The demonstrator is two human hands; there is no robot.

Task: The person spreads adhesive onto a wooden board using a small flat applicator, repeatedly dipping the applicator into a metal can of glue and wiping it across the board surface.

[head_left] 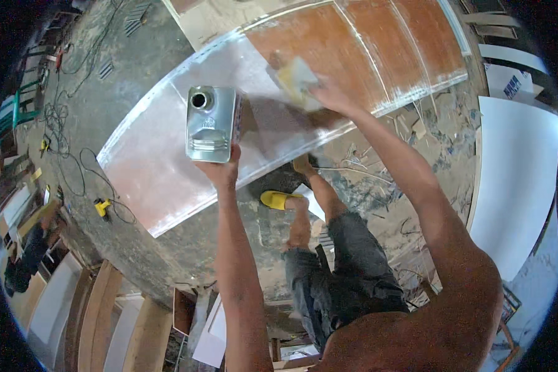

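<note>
My left hand (223,166) is closed under a silvery rectangular metal can (212,146), holding it up above the panel with its round spout uncapped. A large curved panel (167,142) lies below, pale and whitish on the left and reddish-brown on the right, with white streaks along its edges and across it. My right hand (332,94) grips a flat yellow-and-white piece (299,80) at the panel's middle, near the line between the two tones. That piece is smeared by motion, so I cannot tell its exact kind or whether it touches the surface.
My feet, one in a yellow slipper (274,199), are at the panel's near edge. Scraps litter the floor to the right, beside a large white sheet (514,180). Black cables (59,130) and a yellow tool (103,206) lie at left. Wooden boards (99,310) stand at lower left.
</note>
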